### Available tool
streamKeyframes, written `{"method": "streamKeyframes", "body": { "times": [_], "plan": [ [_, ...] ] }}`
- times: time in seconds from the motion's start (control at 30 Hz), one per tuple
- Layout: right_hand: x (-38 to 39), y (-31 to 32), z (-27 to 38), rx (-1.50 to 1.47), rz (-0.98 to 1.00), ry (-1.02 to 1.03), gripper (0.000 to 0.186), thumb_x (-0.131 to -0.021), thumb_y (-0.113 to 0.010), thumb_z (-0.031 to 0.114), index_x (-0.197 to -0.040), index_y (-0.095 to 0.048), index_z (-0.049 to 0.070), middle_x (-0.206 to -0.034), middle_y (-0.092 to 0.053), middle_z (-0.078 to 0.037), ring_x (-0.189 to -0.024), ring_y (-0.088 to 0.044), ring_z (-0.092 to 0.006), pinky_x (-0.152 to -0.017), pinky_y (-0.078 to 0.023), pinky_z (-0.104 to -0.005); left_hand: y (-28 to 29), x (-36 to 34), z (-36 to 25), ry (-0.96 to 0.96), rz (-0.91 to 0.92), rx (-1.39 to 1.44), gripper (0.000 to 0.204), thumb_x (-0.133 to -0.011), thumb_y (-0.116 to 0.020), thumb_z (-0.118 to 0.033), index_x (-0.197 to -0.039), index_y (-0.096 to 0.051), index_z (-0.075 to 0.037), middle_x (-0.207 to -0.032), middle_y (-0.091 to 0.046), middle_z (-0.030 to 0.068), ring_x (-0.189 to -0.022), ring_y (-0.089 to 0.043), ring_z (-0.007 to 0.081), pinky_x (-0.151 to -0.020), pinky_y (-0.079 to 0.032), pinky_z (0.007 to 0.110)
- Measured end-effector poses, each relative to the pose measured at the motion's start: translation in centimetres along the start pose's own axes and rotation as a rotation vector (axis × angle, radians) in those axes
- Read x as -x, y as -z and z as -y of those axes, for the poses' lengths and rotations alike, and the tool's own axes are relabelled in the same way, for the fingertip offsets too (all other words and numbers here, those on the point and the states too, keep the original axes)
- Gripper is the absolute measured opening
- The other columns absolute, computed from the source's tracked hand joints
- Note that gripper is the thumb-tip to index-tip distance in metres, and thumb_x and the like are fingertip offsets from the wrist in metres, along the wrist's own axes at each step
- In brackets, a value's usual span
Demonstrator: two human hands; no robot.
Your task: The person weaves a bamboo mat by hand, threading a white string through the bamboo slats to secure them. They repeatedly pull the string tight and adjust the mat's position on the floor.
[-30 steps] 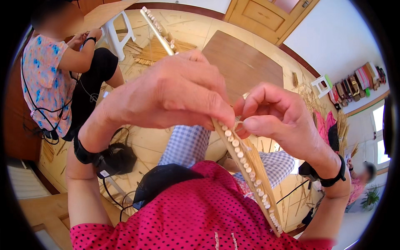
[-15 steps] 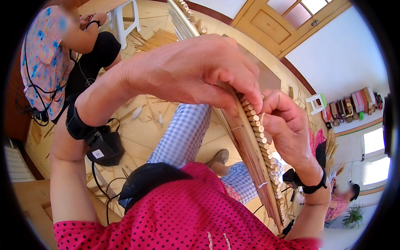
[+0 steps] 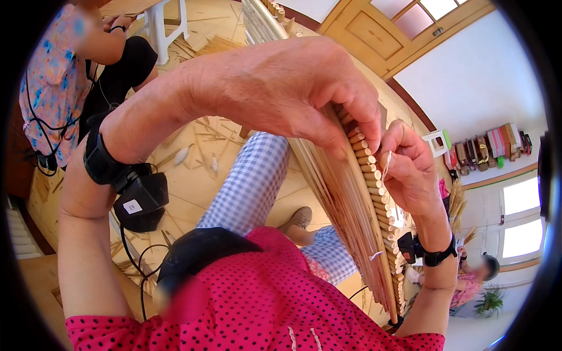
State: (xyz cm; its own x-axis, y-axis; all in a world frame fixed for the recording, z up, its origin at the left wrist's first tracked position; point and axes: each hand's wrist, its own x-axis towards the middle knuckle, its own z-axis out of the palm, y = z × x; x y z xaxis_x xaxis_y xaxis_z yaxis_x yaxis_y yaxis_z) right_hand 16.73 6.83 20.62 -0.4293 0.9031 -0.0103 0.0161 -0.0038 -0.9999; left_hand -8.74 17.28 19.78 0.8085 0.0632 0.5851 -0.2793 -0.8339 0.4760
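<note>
A long strip of pale reeds (image 3: 333, 199) runs diagonally from beyond my hands down to my polka-dot shirt, with a row of short round stick pieces (image 3: 383, 210) along its right edge. My left hand (image 3: 298, 99) arches over the strip, its thumb and curled fingers pressing on the edge among the short pieces. Just right of it, my right hand (image 3: 410, 169) is closed in a pinch on a thin white string (image 3: 387, 158) beside that row. A short white tie (image 3: 374, 256) crosses the reeds lower down. My left palm is hidden.
A co-worker (image 3: 55, 99) sits at upper left near a white plastic stool (image 3: 165, 44). Another person (image 3: 468, 284) is at right, near a plant (image 3: 489, 303). Loose reeds litter the tiled floor (image 3: 199, 169). A wooden door (image 3: 366, 41) and hanging bundles (image 3: 486, 149) line the walls.
My left hand has risen in the picture and shifted right. The strip has turned, showing more of the reeds' length and the short pieces' sides. The white string now shows clearly at my right fingertips.
</note>
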Motion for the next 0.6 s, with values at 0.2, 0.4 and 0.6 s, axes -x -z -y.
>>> {"method": "streamKeyframes", "body": {
  "times": [0.2,0.4,0.6],
  "plan": [
    [-0.7,1.3,-0.9,0.064,0.093,0.080,0.011,-0.094,-0.064,0.009,-0.096,-0.056,0.001,-0.104,-0.064,-0.011,-0.091,-0.061,-0.0137,-0.088,-0.052,-0.0298,-0.3,-0.6,0.5,-0.063,-0.030,-0.034,0.024,-0.079,-0.075,-0.019,-0.102,-0.073,-0.014,-0.082,-0.064,0.0000,-0.078,-0.062,0.0209,-0.076,-0.040,0.034],
    [-1.0,1.0,0.0,0.180,0.053,0.120,0.008,-0.092,-0.063,0.007,-0.093,-0.058,0.001,-0.101,-0.063,-0.009,-0.089,-0.060,-0.0137,-0.083,-0.050,-0.0271,-0.3,-1.1,1.1,-0.124,-0.061,-0.052,0.023,-0.077,-0.075,-0.017,-0.100,-0.073,-0.014,-0.081,-0.064,-0.0001,-0.078,-0.062,0.0211,-0.076,-0.040,0.035],
    [-0.9,0.3,1.0,0.281,0.016,0.130,0.008,-0.091,-0.063,0.006,-0.091,-0.058,0.001,-0.096,-0.063,-0.008,-0.084,-0.058,-0.0119,-0.076,-0.048,-0.0246,0.2,-1.3,0.5,-0.105,-0.040,-0.029,0.022,-0.077,-0.074,-0.014,-0.098,-0.072,-0.012,-0.081,-0.065,0.0012,-0.079,-0.062,0.0216,-0.077,-0.040,0.035]
  ]
}}
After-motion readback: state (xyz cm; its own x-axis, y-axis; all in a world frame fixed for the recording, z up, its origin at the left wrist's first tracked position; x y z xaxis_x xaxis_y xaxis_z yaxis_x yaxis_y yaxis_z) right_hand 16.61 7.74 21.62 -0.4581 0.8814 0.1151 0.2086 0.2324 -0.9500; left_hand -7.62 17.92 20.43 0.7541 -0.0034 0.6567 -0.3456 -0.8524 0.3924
